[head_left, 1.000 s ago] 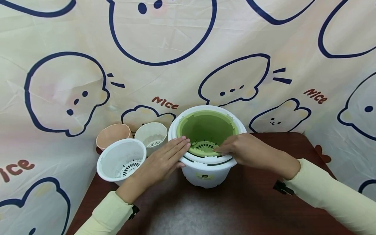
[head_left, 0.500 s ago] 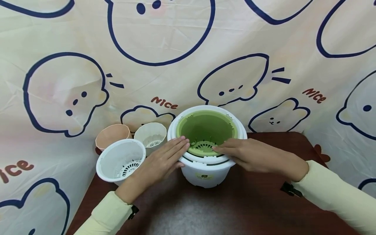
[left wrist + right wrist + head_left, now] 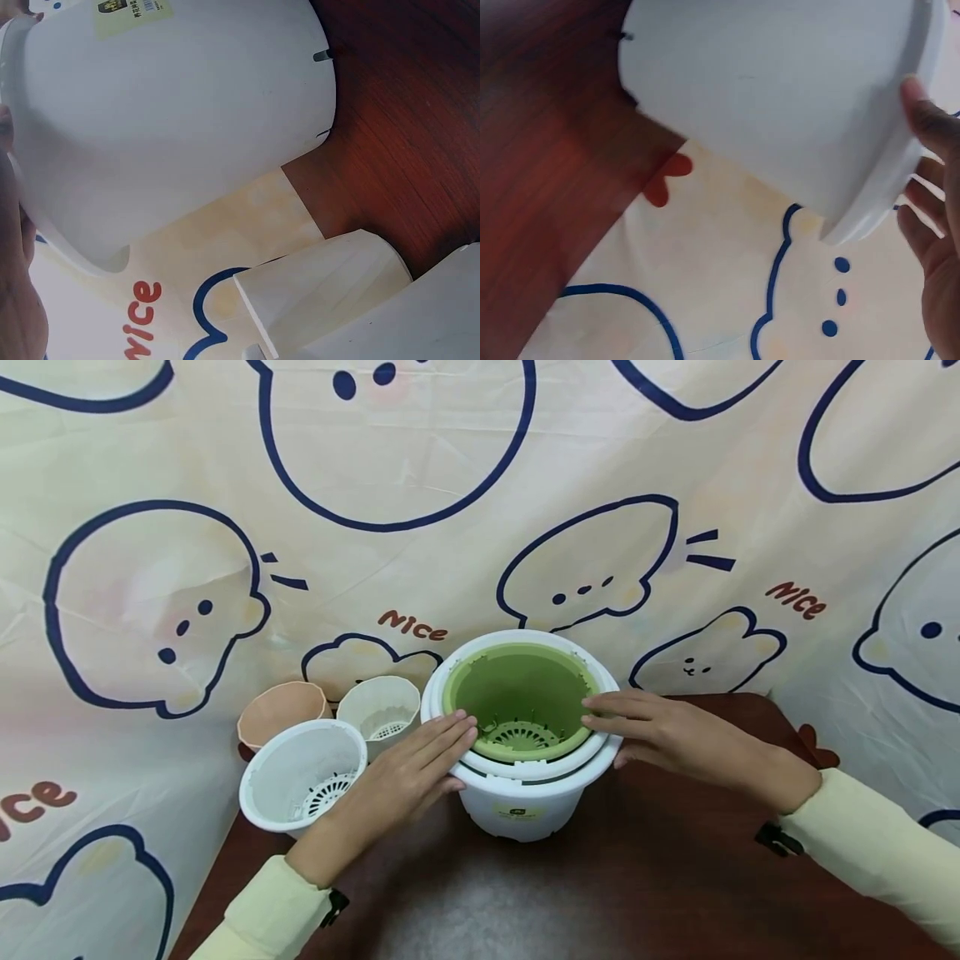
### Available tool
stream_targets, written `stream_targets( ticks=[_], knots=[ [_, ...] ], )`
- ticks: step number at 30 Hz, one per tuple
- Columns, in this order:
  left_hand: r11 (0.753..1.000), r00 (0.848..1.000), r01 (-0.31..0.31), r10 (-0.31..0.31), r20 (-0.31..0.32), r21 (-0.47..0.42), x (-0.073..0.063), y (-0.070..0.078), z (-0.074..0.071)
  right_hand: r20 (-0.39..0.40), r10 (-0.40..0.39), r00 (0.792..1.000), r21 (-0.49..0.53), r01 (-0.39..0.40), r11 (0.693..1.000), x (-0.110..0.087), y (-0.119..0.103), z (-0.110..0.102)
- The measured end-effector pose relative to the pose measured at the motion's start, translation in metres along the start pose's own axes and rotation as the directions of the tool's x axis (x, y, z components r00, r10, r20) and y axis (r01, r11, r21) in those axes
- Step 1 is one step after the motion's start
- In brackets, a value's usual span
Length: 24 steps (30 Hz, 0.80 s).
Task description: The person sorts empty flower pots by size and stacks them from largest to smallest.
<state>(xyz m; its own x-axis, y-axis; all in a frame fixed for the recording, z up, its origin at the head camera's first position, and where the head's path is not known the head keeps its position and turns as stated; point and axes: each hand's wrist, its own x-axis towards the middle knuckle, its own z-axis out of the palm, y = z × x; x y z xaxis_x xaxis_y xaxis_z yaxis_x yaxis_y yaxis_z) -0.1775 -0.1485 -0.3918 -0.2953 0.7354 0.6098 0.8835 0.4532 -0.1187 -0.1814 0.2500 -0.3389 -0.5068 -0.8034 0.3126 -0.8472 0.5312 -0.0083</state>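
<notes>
Nested flower pots stand on the table: a green pot [image 3: 517, 681] with a slotted bottom sits inside white ones, the outermost white pot [image 3: 517, 814] bearing a small yellowish label. My left hand [image 3: 397, 777] rests on the front-left rim with straight fingers, their tips at the green edge and the thumb low outside the white rim. At the right rim is my right hand [image 3: 667, 735], fingers extended over the edge towards the green pot. In the right wrist view its thumb [image 3: 915, 97] lies against the outside of the white rim, with the other fingers beyond it.
Left of the nested pots stand a smaller white pot [image 3: 303, 772] with a slotted bottom, a cream pot [image 3: 378, 706] and a peach pot [image 3: 281, 714]. The dark wooden table [image 3: 637, 860] backs onto a printed cloth [image 3: 420, 560].
My right hand has moved from the green pot's front-right edge outward to the right rim, its fingers spreading. My left hand keeps its place on the rim. The view has shifted slightly.
</notes>
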Motion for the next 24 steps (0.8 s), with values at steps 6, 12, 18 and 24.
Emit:
stream_targets(
  ticks=[6,12,18,24],
  knots=[
    [1.000,1.000,-0.004,0.004,-0.010,-0.005,0.000,0.000,-0.001,-0.018,-0.066,0.998,0.031,0.066,0.997,-0.002,0.006,0.004],
    [1.000,1.000,0.000,0.001,-0.023,0.014,-0.006,0.002,-0.004,-0.055,-0.129,0.990,-0.009,0.129,0.992,-0.001,0.008,0.008],
    [0.988,0.986,0.138,-0.131,-0.100,0.067,-0.033,0.008,-0.010,-0.055,-0.096,0.994,0.007,0.096,0.995,-0.001,0.008,0.009],
    [0.902,0.909,0.415,-0.417,-0.011,0.115,-0.071,0.015,-0.028,-0.056,-0.093,0.994,0.003,0.094,0.996,-0.003,0.008,0.011]
  ],
)
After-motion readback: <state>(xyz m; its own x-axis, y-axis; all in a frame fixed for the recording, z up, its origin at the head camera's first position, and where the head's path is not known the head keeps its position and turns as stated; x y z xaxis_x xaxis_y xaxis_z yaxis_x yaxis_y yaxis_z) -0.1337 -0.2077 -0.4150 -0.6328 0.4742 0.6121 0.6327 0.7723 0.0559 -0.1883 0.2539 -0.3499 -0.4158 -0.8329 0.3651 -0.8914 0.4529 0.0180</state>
